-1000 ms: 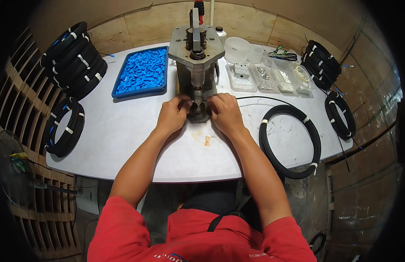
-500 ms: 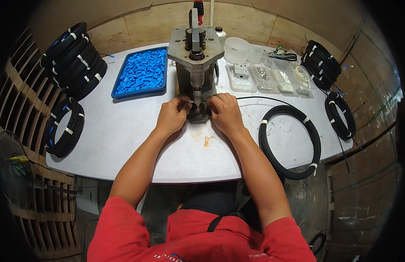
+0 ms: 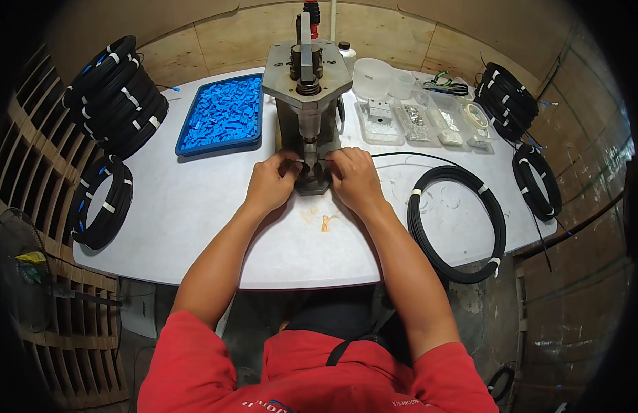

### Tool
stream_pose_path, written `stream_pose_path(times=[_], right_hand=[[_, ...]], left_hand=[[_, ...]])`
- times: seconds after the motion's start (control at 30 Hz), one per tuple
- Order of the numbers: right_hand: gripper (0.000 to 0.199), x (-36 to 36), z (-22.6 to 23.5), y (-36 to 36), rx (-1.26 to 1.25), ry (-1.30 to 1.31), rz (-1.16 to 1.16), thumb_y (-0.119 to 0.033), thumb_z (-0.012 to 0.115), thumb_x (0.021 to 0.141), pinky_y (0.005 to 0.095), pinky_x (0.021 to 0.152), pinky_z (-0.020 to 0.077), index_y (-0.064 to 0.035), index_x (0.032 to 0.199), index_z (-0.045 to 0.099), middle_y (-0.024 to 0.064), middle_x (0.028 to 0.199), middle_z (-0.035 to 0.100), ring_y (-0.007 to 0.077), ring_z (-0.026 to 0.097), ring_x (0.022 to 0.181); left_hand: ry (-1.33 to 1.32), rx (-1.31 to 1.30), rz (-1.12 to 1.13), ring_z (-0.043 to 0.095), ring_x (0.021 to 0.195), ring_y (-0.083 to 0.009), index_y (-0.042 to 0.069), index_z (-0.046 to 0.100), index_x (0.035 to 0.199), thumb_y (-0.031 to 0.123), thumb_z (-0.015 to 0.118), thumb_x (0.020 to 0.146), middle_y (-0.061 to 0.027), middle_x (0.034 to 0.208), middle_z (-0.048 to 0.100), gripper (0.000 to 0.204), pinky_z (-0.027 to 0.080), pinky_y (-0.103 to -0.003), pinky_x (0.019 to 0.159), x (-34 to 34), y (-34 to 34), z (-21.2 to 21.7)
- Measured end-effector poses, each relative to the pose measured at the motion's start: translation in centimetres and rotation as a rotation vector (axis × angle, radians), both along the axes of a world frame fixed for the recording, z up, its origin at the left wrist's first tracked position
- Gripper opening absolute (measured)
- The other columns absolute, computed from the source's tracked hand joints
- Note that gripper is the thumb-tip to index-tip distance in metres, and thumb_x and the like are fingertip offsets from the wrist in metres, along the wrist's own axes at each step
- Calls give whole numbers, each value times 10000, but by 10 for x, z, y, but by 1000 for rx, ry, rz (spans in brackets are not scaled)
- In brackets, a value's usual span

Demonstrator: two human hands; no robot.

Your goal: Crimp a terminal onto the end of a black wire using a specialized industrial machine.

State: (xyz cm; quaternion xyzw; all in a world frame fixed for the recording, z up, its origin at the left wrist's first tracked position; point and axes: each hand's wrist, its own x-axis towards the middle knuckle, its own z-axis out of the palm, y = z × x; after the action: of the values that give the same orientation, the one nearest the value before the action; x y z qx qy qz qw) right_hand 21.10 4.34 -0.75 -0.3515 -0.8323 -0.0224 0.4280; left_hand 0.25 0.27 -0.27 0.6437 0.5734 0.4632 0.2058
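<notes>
A grey metal bench press (image 3: 307, 96) stands at the far middle of the table, its ram lowered between my hands. My right hand (image 3: 354, 175) is closed in a pinch on a black cable (image 3: 401, 154) at the press's right side. That cable runs right to a large coil (image 3: 496, 206) bound with white ties. To the left of the ram, my left hand (image 3: 270, 184) pinches something small and partly hidden at the press base (image 3: 313, 187). The fingers cover most of it, so I cannot make it out. Both hands are at the same height beside the ram.
A blue tray (image 3: 183, 150) full of small blue pieces lies left of the press. Clear plastic boxes (image 3: 383, 140) of small parts stand at the far right. Black cable coils (image 3: 119, 103) are stacked at the left, with more coils (image 3: 505, 103) at the right.
</notes>
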Motion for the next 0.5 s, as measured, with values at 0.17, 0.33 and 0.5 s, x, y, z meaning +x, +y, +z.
stream_pose_path(times=[0.17,0.33,0.5], right_hand=[[190,0,1,-1,-10,-6,-5,-50,713,784,426,861,468,-81,965,664,88,894,644,303,620,907],[178,1,0,-1,-29,-4,-5,-49,712,798,417,842,472,-79,967,666,87,898,646,301,620,909],[182,-1,1,-2,-26,-2,5,-40,711,796,415,832,473,-77,970,671,85,899,649,298,619,914]], left_hand=[[9,0,0,744,758,-254,4,727,1090,178,701,914,-184,850,756,248,564,-358,731,0,0,1],[2,-13,-7,741,763,-253,2,720,1110,178,696,919,-173,856,760,260,563,-356,741,1,1,1],[-8,-7,-9,736,757,-251,1,717,1117,175,693,923,-171,860,761,262,563,-356,743,-2,1,-2]])
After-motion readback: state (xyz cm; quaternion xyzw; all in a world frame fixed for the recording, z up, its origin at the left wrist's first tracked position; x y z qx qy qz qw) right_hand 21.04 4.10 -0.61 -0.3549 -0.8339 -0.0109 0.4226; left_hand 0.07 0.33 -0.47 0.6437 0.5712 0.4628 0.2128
